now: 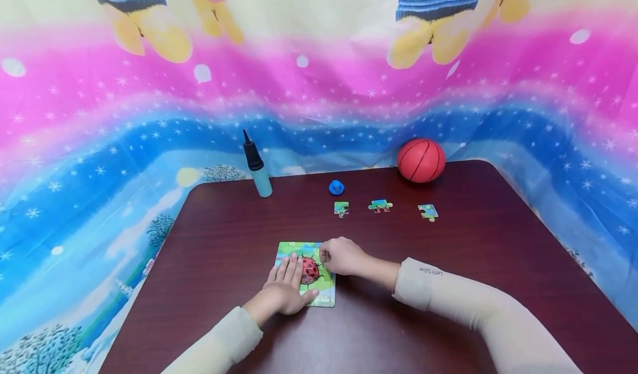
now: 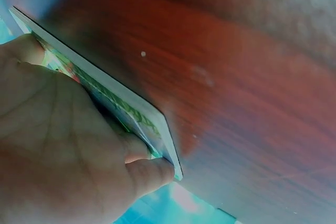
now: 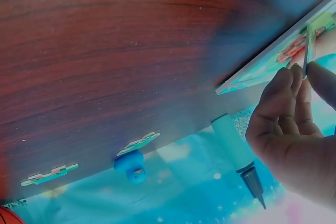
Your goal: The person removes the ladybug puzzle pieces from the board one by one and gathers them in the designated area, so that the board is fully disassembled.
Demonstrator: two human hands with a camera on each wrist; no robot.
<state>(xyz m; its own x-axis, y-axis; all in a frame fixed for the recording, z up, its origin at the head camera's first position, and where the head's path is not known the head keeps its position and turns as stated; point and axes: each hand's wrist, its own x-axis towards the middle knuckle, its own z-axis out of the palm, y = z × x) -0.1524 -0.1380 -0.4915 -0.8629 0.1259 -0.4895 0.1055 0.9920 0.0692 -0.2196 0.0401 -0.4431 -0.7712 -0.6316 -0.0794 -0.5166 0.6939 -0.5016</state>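
Note:
A flat ladybug jigsaw puzzle with a pale rim lies on the table. My left hand rests on its left part, fingers straight and thumb spread along the near side. In the left wrist view, the palm and fingers of the left hand lie over the puzzle's face beside its edge. My right hand is at the upper right of the puzzle. Thumb and fingertips of the right hand pinch a thin puzzle piece, held edge-up over the puzzle in the right wrist view.
Three loose puzzle pieces lie beyond the puzzle: one at left, one in the middle, one at right. Behind them are a small blue toy, a teal hand pump and a red ball, near a printed curtain.

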